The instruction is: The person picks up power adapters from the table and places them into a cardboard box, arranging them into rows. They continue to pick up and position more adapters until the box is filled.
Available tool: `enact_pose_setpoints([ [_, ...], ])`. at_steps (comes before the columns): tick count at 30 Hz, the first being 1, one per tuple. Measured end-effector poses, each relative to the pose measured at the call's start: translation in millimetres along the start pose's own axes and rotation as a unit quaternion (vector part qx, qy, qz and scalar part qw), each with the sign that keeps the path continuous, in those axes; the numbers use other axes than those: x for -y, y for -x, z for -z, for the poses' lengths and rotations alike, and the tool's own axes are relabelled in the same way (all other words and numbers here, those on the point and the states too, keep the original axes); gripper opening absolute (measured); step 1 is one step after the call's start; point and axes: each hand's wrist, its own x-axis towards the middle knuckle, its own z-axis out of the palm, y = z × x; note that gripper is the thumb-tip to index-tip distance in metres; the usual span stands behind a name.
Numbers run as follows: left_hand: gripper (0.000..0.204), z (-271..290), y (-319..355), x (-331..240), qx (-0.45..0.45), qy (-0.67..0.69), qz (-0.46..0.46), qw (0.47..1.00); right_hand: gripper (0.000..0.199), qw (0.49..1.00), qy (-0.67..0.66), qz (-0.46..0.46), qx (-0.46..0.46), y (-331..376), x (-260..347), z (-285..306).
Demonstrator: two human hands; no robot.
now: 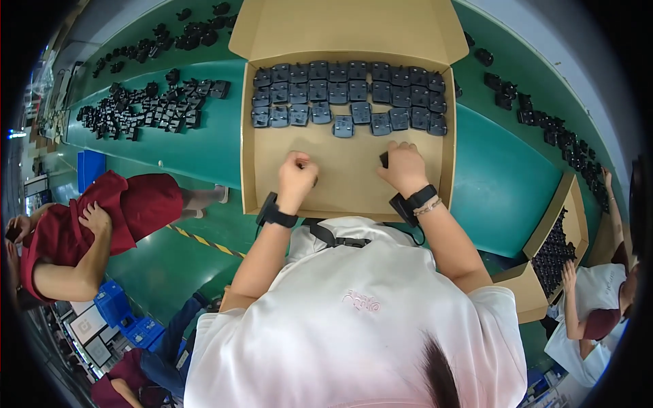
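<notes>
Head view: black plugs (338, 91) lay in rows at the far side of an open cardboard box (343, 182).
The right hand (406, 170) held one small black piece (384, 160); the left hand (297, 178), nearby, was curled narrow, and I could not tell what was inside it.

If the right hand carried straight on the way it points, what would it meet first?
Probably a black piece in the row just ahead of the right hand, though depth is unclear.

white short-sleeved top (306, 326), pink embroidery (360, 300), black wristbands (280, 217), pale bracelet (428, 205), black buckled strap (348, 241)
</notes>
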Motion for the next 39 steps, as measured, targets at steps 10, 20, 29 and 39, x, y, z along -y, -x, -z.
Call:
enact_pose_setpoints([
  [10,0.042,-33,16,-11,0.084,-0.405,-0.23,0.881,0.044,0.967,-0.087,0.131,-0.201,-33,21,35],
  [20,0.065,-52,-62,-35,-0.025,-0.443,-0.431,0.786,0.043,0.977,-0.025,0.141,-0.159,-83,32,-5],
  [29,0.066,-46,-74,-35,-0.047,-0.433,-0.446,0.782,0.028,0.945,-0.071,0.21,-0.24,-73,29,16],
  [39,0.073,-47,-81,-37,-0.048,-0.394,-0.459,0.795,0.025,0.959,-0.177,0.014,-0.223,-43,43,-30],
])
